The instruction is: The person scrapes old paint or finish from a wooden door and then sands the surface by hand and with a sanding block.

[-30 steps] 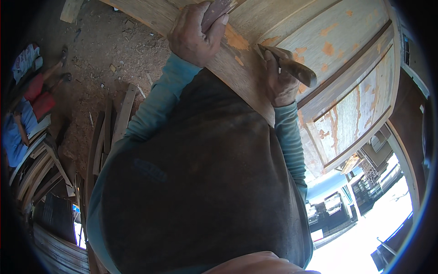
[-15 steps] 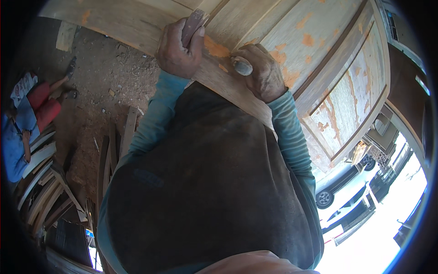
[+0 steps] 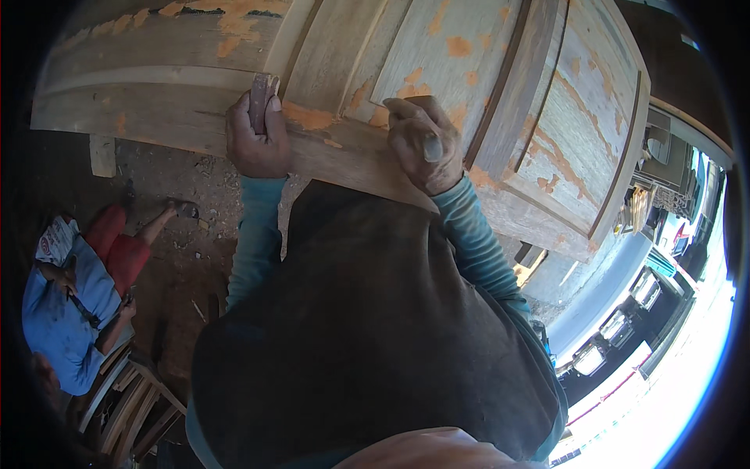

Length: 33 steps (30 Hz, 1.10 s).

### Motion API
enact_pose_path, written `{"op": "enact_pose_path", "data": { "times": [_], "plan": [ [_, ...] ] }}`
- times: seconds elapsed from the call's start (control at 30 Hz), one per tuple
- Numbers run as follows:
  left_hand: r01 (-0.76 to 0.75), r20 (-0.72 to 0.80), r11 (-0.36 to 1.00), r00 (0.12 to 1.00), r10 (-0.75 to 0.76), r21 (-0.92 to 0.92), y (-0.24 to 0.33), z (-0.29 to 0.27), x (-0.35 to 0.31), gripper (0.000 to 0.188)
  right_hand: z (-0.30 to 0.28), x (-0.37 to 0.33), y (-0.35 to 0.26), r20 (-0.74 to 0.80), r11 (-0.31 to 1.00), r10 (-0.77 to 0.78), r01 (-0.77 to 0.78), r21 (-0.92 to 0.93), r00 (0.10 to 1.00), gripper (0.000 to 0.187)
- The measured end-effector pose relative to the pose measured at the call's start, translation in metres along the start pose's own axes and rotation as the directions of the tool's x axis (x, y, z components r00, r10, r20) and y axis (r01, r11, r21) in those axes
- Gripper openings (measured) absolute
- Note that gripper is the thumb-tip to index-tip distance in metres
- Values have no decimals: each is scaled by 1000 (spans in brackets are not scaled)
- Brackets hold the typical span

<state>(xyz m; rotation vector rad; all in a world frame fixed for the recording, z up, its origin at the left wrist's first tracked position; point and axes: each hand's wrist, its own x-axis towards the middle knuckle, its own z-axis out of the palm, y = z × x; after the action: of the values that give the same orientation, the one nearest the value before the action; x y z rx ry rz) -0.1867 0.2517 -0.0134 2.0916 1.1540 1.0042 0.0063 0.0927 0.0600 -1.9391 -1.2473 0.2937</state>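
No words or numbers can be read; a blurred red print [image 3: 53, 248] is seen on a white cloth-like item [image 3: 59, 233].

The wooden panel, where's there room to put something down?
On its near strip, between the left grip and right grip, or left of the left grip. Crowded spots: the left grip with a brown block, the right with a round-ended tool.

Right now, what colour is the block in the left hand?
The block is dull reddish brown; head view shows it best.

Wooden panel [image 3: 391, 70] cut off above, tool [image 3: 432, 147] mostly hidden by right grip [image 3: 415, 146]
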Motion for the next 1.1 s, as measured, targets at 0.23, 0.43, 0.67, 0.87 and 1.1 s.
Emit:
{"op": "enact_pose_path", "data": {
  "times": [0.23,0.43,0.67,0.87,1.1],
  "plan": [
    [-5,-116,991,993,-11,-133,-13,11,-3,31,-92,-8,126,-253,975,115,-157,-155,961,26],
    [-21,-101,999,995,16,-45,-4,5,-1,30,-100,-4,140,-199,931,129,-188,-313,971,29],
    [5,-111,1000,994,-5,-7,6,2,1,29,-105,-14,130,-134,944,161,-192,-267,978,28],
    [-21,-100,998,995,26,56,0,2,1,34,-106,-12,113,-98,950,184,-203,-236,978,18],
    [1,-112,999,994,4,49,6,2,2,33,-108,-26,123,-81,918,397,-398,7,914,20]
  ]
}}
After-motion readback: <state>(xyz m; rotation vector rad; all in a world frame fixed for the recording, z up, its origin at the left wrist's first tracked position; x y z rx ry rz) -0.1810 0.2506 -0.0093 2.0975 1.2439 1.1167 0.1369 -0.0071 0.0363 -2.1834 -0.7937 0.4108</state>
